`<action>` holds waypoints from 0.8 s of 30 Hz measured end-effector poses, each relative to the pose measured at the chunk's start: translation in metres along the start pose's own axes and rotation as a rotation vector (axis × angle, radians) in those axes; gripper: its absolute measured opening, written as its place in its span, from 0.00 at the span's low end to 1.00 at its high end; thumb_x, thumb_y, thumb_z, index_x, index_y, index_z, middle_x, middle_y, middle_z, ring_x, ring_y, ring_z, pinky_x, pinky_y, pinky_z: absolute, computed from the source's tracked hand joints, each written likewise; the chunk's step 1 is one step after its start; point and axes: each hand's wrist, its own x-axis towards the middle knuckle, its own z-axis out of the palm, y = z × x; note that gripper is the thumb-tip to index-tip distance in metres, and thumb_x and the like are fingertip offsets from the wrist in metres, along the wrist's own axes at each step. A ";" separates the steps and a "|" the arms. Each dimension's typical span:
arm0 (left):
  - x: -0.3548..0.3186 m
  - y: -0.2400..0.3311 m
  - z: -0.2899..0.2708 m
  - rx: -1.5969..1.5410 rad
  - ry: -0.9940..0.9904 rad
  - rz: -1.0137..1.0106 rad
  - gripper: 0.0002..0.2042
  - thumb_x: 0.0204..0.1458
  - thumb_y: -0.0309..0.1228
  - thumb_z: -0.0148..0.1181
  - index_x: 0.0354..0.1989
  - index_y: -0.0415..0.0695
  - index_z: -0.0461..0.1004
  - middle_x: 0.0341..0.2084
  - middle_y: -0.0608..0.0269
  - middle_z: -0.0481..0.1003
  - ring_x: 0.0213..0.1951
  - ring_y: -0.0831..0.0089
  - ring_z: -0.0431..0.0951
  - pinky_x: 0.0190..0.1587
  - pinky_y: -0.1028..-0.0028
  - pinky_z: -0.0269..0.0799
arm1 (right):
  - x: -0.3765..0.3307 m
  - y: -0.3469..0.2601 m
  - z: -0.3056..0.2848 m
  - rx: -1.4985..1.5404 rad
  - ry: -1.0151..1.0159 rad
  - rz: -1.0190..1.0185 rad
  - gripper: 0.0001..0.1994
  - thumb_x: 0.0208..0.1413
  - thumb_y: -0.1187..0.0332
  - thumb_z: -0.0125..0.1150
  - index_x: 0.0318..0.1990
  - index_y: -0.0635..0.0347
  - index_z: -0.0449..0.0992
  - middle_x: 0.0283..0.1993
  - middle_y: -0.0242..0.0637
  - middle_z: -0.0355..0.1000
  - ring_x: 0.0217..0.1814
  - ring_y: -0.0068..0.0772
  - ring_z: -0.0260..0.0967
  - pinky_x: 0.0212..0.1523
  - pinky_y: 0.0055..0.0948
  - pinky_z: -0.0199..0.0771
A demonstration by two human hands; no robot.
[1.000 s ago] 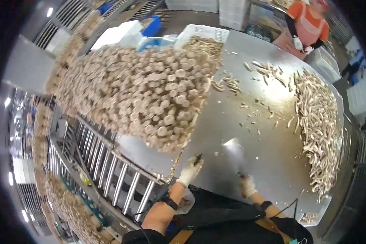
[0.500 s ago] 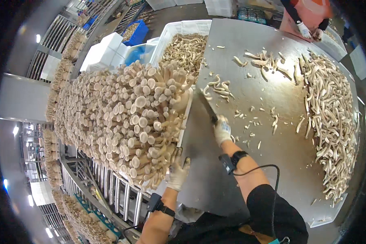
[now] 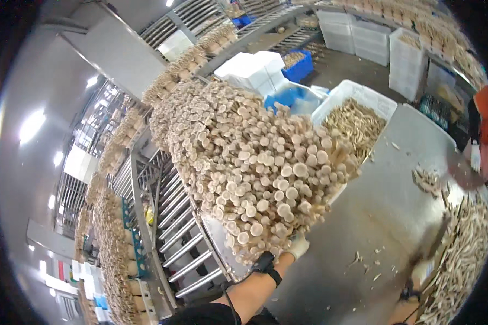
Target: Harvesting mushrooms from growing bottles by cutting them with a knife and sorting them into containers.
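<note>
My left hand (image 3: 298, 247), in a pale glove, is at the near edge of a dense bank of brown-capped mushrooms (image 3: 265, 173). Its fingertips go in among the caps and stems and are mostly hidden. At the lower right, my right hand (image 3: 421, 271) is smeared by motion beside a long heap of cut mushrooms (image 3: 463, 257). A dark, narrow strip along the heap's left edge looks like the blade of the knife (image 3: 443, 241) in that hand. Both lie over the metal table (image 3: 358, 227).
Behind the table stands a white crate (image 3: 387, 108) of cut mushrooms, near a blue crate (image 3: 298, 67) and white boxes (image 3: 252, 70). A roller conveyor (image 3: 192, 265) runs at left. Part of another person (image 3: 485, 124) shows at far right. Mushroom scraps (image 3: 366, 262) dot the tabletop.
The view has swung left. My right hand has gone from beside the mushroom bank across the table to the cut heap, with loose pieces swept that way. My left hand stays at the bank.
</note>
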 end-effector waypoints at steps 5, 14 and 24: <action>0.028 -0.088 0.057 1.173 0.841 0.442 0.13 0.52 0.21 0.40 0.33 0.29 0.75 0.29 0.51 0.75 0.33 0.61 0.76 0.45 0.63 0.69 | -0.131 0.054 0.002 0.054 -0.193 0.047 0.15 0.51 0.63 0.51 0.43 0.59 0.73 0.45 0.45 0.69 0.47 0.46 0.66 0.46 0.43 0.66; 0.023 0.016 -0.028 0.042 0.102 -0.199 0.19 0.47 0.31 0.48 0.48 0.37 0.69 0.46 0.42 0.70 0.50 0.50 0.70 0.52 0.60 0.64 | -0.297 -0.043 -0.018 0.433 -0.424 -0.824 0.10 0.49 0.62 0.53 0.31 0.58 0.75 0.32 0.40 0.73 0.37 0.45 0.68 0.36 0.42 0.67; -0.068 0.042 -0.097 0.107 0.007 0.194 0.17 0.47 0.38 0.51 0.42 0.41 0.73 0.37 0.45 0.75 0.36 0.52 0.76 0.38 0.60 0.69 | -0.251 0.121 -0.070 0.372 -0.223 -0.074 0.12 0.51 0.62 0.52 0.36 0.60 0.74 0.37 0.52 0.72 0.40 0.56 0.67 0.40 0.45 0.68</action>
